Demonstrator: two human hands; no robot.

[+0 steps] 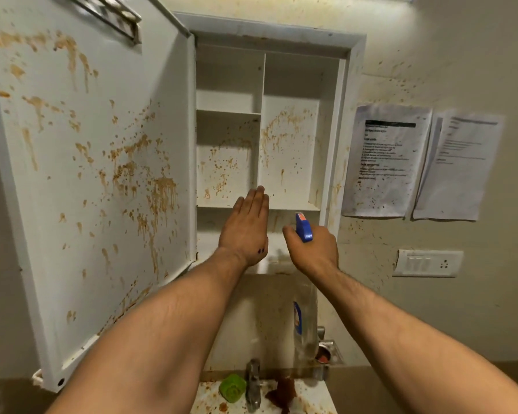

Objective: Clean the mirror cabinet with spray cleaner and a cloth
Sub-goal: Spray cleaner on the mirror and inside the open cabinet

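mirror cabinet point(290, 150) open at frame centre, interior stained. right hand point(311, 249) grips spray bottle point(304, 228) at lower centre, nozzle aimed inward to wet shelves. left hand point(247, 227) flat, empty, perhaps bracing the shelf edge.

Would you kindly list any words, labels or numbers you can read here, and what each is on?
Left paper sheet: printed lines, too blurred to read.
Right paper sheet: too faint to read.
Spray bottle label: too blurred to read.
No text is legible anywhere.
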